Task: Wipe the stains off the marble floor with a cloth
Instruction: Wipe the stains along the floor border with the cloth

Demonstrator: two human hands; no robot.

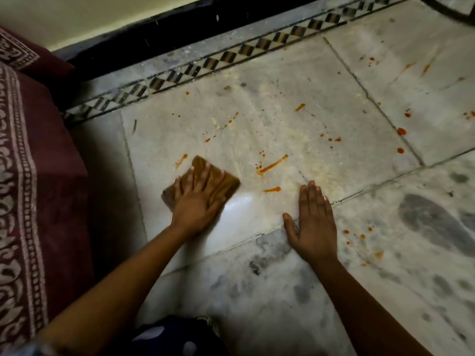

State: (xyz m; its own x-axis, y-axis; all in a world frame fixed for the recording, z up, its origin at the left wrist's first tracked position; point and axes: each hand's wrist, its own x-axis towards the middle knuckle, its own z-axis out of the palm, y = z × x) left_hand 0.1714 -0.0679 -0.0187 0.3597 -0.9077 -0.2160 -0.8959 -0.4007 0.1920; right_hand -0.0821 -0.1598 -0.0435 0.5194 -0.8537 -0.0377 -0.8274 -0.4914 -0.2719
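While orange-red stains (272, 164) streak and dot the pale marble floor (257, 119), a folded brown cloth (226, 185) lies flat on it near the left edge of the large slab. The left hand (198, 199) presses down on the cloth with straight, spread fingers (slightly blurred). The right hand (313, 222) rests flat on the bare floor just to the right, fingers together and straight, holding nothing, close to a short orange streak. More red drops lie well apart toward the right. A checkered tile border (231, 55) runs along the far wall, and a maroon patterned fabric (30, 155) fills the left side.
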